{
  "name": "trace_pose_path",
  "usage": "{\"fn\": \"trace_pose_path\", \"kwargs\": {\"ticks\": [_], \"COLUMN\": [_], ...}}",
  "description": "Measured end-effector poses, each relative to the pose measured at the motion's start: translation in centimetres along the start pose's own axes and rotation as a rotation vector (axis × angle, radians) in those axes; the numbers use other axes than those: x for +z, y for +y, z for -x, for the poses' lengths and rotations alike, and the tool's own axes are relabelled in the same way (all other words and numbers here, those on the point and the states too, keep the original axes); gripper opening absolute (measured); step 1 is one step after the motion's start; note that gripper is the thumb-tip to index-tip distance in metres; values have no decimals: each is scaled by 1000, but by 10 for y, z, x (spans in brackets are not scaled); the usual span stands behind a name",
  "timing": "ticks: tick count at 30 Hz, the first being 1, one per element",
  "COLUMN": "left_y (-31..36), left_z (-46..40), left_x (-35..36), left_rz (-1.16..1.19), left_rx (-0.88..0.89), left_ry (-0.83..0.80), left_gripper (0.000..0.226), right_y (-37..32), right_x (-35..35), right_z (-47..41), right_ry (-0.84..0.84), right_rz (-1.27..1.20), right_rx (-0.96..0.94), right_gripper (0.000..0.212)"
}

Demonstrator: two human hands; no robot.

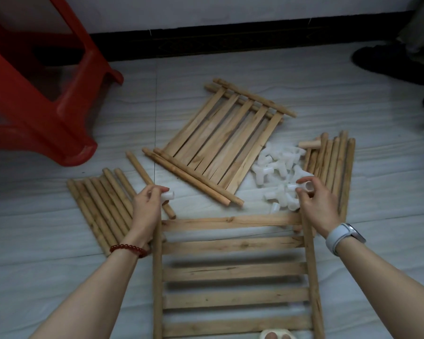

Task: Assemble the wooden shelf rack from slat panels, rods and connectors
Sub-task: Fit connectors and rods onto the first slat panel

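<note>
Slat panel point(233, 270) sits lower centre of frame, its far corners under my hands. Left hand point(146, 206) pinches a white connector point(168, 195) at the panel's far left corner; right hand point(316, 201) pinches another connector point(305, 187) at the far right corner. Risk: a connector goes on crooked and jams, or my right wrist scatters the connector pile point(277, 172) just above. Rod bundles point(101, 206) crowd both sides, second panel point(225, 140) lies at centre. Red stool point(47, 99) blocks upper left; open floor only lower left and lower right
</note>
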State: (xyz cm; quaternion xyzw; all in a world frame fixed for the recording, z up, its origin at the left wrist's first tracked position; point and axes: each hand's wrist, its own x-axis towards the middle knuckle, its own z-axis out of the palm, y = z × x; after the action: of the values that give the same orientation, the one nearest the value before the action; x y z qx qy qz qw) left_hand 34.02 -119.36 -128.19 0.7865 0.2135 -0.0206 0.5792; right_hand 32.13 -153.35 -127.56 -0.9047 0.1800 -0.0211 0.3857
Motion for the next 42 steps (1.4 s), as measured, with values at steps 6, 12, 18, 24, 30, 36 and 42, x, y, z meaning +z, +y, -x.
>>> {"fn": "trace_pose_path", "kwargs": {"ticks": [6,12,18,24,30,36,42], "left_y": [-3,-10,-4,-3,2,-7,-24], "left_z": [1,4,0,3,5,12,27], "left_x": [2,2,-7,0,2,9,5], "left_rz": [-59,-152,-28,-100,-384,-346,-265], "left_rx": [-5,74,-80,-55,130,66,21], "left_ry": [-28,-8,-118,-57,55,31,41], "left_gripper": [26,22,30,23,19,30,19], "right_y": [-2,-5,-3,4,-9,-41,-41], "right_x": [0,-2,-1,1,-2,40,70], "right_z": [1,3,1,0,-18,-20,-34], "right_ry": [-8,3,20,-76,-60,-385,-469], "right_rz": [-10,-2,-17,-33,328,1053,1361], "right_rx": [17,32,38,76,-29,-587,-397], "right_gripper": [16,16,16,18,28,31,33]}}
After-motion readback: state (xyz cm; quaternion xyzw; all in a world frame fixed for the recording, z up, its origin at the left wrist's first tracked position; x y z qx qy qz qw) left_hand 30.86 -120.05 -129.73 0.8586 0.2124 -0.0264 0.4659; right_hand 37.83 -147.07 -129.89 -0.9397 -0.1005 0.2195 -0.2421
